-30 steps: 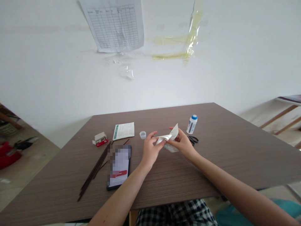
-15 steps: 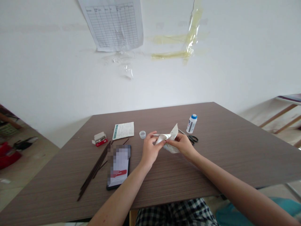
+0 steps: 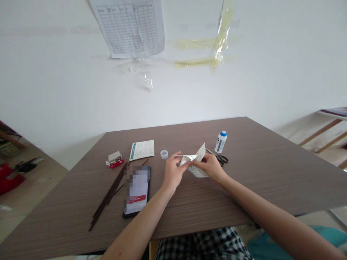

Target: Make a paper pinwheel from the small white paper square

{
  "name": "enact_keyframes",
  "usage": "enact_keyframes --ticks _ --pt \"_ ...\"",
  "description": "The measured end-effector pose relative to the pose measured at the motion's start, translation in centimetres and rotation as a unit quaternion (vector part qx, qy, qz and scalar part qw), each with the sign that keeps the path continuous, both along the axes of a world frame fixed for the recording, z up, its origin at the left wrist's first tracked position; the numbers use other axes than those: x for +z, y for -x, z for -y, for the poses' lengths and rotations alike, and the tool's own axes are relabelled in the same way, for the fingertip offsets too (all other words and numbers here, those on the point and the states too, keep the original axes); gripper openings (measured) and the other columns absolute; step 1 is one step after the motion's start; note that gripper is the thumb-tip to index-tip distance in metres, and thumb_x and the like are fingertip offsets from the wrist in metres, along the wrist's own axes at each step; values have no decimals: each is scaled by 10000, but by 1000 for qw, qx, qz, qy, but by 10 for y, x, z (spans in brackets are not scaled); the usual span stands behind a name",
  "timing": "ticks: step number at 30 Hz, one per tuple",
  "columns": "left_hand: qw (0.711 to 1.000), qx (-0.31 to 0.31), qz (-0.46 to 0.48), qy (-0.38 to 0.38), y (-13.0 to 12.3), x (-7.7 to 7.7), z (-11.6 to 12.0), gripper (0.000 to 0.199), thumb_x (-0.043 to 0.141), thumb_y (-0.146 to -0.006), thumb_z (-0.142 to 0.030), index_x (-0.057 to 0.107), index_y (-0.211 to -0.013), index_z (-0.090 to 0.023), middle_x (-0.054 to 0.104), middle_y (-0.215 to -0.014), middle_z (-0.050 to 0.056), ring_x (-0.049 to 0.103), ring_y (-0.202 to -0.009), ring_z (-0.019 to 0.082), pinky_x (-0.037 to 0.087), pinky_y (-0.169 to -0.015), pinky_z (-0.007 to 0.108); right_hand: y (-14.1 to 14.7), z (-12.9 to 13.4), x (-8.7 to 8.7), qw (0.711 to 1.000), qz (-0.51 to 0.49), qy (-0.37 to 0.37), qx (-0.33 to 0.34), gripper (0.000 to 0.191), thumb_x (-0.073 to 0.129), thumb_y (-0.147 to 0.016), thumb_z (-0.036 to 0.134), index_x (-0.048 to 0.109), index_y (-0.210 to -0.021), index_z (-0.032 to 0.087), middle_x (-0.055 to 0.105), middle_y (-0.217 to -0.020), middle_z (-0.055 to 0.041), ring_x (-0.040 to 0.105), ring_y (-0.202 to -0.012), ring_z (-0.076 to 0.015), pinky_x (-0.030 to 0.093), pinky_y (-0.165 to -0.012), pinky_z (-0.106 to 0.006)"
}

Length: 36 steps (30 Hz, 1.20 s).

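Above the table, a printed sheet of paper (image 3: 200, 172) is bent into a pinwheel-like shape, its corners curled toward the middle. My left hand (image 3: 174, 170) pinches its left side, thumb near the centre. From the right, my right hand (image 3: 212, 166) grips the same paper, its thumb also close to the centre. Both thumbs nearly meet there; several fingertips are hidden behind the paper. Just beyond my right hand lie scissors (image 3: 223, 159) with black handles, partly covered. A small translucent cap (image 3: 164, 154) rests left of the paper.
A white bottle with a blue cap (image 3: 221, 142) stands at the right. Left of my hands are a phone (image 3: 137, 193), thin dark sticks (image 3: 108, 196), a small open red-and-white box (image 3: 116, 160) and a printed leaflet (image 3: 142, 150). The brown table (image 3: 257, 173) meets a white wall.
Both hands keep their hold in almost the same place. The paper's curled corners have shifted very slightly, and its lower flap shows a little more.
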State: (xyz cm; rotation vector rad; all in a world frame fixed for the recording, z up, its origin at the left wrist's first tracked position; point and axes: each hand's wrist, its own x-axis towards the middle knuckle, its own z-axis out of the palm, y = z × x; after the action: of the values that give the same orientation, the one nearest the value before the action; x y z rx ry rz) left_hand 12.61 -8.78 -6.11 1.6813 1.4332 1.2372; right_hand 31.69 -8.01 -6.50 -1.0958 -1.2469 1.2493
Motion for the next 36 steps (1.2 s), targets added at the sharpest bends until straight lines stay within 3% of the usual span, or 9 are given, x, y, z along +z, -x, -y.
enact_keyframes --ticks 11,19,26,36 --pt "1000 5 -12 10 0 1 0 105 943 -906 -161 910 -839 -236 865 -1441 144 747 -1475 394 532 -1314 567 0 0 1 1000 10 -2 -2 573 1105 -537 679 915 -866 250 906 -932 -119 817 -884 -363 642 -814 -458" --pt "1000 10 -5 14 -1 1 1 84 930 -906 -182 914 -841 -234 850 -1483 155 759 -1470 382 556 -1286 532 -1 0 1 1000 15 -7 -4 520 1090 -570 617 918 -881 238 902 -938 -119 817 -901 -359 647 -824 -450" --pt "1000 -1 -13 8 -2 -1 0 76 906 -903 -180 919 -850 -233 868 -1444 155 757 -1480 380 566 -1279 525 0 -3 -3 1000 17 -15 -7 438 1047 -588 546 876 -823 219 854 -811 -81 766 -773 -287 616 -753 -403" --pt "1000 9 -22 17 -4 5 4 57 888 -894 -256 926 -855 -273 876 -1410 102 752 -1475 381 572 -1271 453 -4 -1 6 1000 -6 -7 22 487 1083 -572 542 905 -895 224 890 -884 -81 789 -833 -302 635 -815 -420"
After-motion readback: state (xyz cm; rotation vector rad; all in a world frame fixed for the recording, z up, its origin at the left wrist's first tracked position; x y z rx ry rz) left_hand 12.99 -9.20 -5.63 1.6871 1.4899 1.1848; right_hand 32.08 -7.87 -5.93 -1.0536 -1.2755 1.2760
